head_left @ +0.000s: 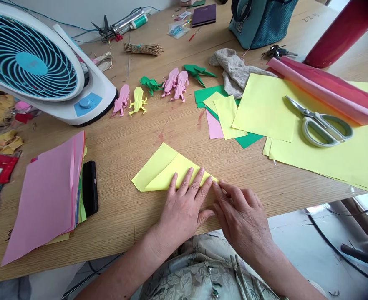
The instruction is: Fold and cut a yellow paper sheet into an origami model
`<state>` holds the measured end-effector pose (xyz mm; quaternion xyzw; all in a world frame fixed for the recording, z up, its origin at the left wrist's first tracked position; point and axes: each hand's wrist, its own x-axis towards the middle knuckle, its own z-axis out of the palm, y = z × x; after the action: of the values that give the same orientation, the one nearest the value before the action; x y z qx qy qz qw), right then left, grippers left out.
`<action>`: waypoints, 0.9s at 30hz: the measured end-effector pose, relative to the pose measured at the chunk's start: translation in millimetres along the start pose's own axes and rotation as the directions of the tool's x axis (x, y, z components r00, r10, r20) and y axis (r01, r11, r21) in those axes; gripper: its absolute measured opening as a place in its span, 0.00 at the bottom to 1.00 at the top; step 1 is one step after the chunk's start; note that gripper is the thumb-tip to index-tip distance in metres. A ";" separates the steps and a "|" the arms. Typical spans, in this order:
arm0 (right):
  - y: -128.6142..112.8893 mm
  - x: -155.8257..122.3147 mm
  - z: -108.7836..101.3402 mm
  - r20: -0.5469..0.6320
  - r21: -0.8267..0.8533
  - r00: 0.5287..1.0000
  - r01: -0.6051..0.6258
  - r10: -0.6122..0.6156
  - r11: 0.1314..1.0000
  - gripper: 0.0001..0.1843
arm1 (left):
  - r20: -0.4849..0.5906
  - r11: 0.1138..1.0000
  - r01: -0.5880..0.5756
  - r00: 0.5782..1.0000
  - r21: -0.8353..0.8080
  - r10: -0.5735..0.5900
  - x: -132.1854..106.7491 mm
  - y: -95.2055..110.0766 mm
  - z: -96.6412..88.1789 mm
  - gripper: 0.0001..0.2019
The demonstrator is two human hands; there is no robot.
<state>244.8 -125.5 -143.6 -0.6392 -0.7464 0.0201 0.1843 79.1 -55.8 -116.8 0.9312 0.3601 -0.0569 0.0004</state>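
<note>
Yellow paper, folded, flat beneath the spread left hand, narrow tip pinched in the right hand.

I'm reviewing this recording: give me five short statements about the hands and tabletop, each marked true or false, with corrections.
1. The left hand rests on the folded yellow paper. True.
2. The right hand is at the paper's left end. False: the right hand is at its right-hand tip.
3. The scissors lie on green sheets. False: the scissors lie on yellow sheets.
4. One folded figure is yellow. True.
5. The fan has a red grille. False: the fan's grille is blue.
</note>
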 end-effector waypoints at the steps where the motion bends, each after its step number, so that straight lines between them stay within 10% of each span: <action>1: -0.2 -0.1 0.0 0.001 -0.005 1.000 0.002 -0.002 1.000 0.24 | 0.001 1.000 0.002 1.000 0.003 -0.002 0.1 0.3 -0.3 0.34; 27: 5.7 0.9 10.2 -0.166 -0.037 0.980 0.103 -0.108 0.994 0.22 | -0.034 0.988 0.148 0.989 0.031 -0.147 1.2 -7.4 -1.4 0.34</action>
<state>247.1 -121.5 -154.4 -0.6008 -0.7612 -0.0543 0.2381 75.2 -49.5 -115.2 0.9026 0.4271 -0.0480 -0.0253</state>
